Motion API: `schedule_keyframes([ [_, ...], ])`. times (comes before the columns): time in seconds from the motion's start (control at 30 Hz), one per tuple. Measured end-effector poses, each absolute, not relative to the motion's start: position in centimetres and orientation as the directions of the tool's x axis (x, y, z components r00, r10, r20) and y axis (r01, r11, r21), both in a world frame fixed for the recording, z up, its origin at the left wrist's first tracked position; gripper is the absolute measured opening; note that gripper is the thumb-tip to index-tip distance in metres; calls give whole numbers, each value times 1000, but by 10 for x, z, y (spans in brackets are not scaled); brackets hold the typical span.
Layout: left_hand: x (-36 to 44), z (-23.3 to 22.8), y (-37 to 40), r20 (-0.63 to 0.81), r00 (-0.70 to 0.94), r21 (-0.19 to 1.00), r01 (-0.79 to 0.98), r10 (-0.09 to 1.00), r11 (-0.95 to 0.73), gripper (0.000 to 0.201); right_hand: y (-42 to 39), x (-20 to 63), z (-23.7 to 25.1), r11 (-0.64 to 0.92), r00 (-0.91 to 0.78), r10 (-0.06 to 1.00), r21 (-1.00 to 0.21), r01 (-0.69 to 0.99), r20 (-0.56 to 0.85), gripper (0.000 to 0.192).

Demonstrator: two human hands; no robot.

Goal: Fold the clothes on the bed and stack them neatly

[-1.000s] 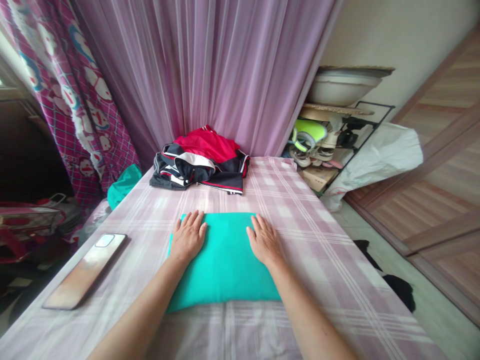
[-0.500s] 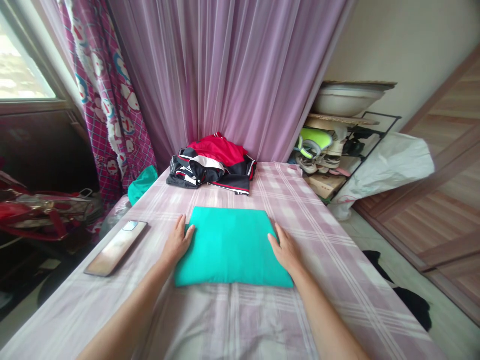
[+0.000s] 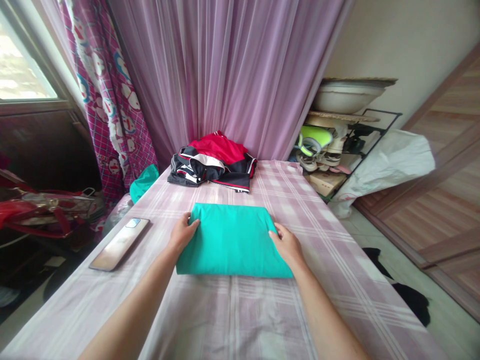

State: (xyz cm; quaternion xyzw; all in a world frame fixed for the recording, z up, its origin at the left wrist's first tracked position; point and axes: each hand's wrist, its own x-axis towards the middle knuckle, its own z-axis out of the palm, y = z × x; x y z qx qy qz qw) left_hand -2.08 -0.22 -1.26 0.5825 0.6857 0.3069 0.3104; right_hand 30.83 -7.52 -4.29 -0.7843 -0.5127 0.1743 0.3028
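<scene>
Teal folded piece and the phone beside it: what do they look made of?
Teal folded piece: soft matte woven or knit cloth, judging by its rounded fold edges and lack of shine. Phone: hard glossy surface, probably glass or plastic, since it mirrors light.

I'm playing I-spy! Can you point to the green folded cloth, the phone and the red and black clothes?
green folded cloth [image 3: 230,240], head view, middle of its top face.
phone [image 3: 120,243], head view, middle of its shiny back.
red and black clothes [image 3: 213,162], head view, middle of the pile.
</scene>
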Motion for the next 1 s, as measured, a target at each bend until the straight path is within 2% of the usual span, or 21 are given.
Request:
schedule_keyframes([
  [0.07, -22, -13, -2, -101, -117, 797, 584, 988, 151, 39, -76, 310, -47, -294, 420, 907, -686, 665, 19, 54],
  [0.13, -26, -11, -2, -121, -117, 804, 571, 986, 166, 42, -78, 311, -47, -307, 421, 907, -667, 679, 11, 56],
  [0.17, -28, -9, -2, -102, -121, 799, 581, 987, 154, 46, -78, 311, -45, -304, 422, 906, -636, 709, 37, 54],
  [0.23, -25, -2, -3, 27, -112, 744, 666, 993, 55, 56, -78, 305, -36, -258, 410, 898, -560, 787, 161, 52],
  [0.3, -12, 7, -7, 209, -40, 589, 803, 977, -94, 59, -73, 291, -22, -151, 336, 885, -485, 861, 321, 51],
  [0.37, 9, 11, -13, 313, 93, 378, 901, 945, -214, 54, -67, 267, -11, -26, 215, 881, -408, 912, 423, 50],
  [0.47, 40, 5, -24, 265, 228, 215, 933, 937, -288, 49, -61, 227, -7, 66, 58, 912, -286, 956, 405, 47],
  [0.6, 49, -18, -33, 209, 262, 210, 929, 942, -305, 51, -67, 203, -22, 79, -16, 959, -212, 974, 283, 45],
  [0.8, 22, -31, -35, 245, 339, 223, 892, 908, -393, 51, -80, 234, -35, 79, -28, 956, -165, 983, 291, 47],
  [1.0, 3, -42, -36, 197, 278, 234, 918, 940, -320, 55, -87, 257, -51, -10, 57, 959, -170, 985, 279, 50],
])
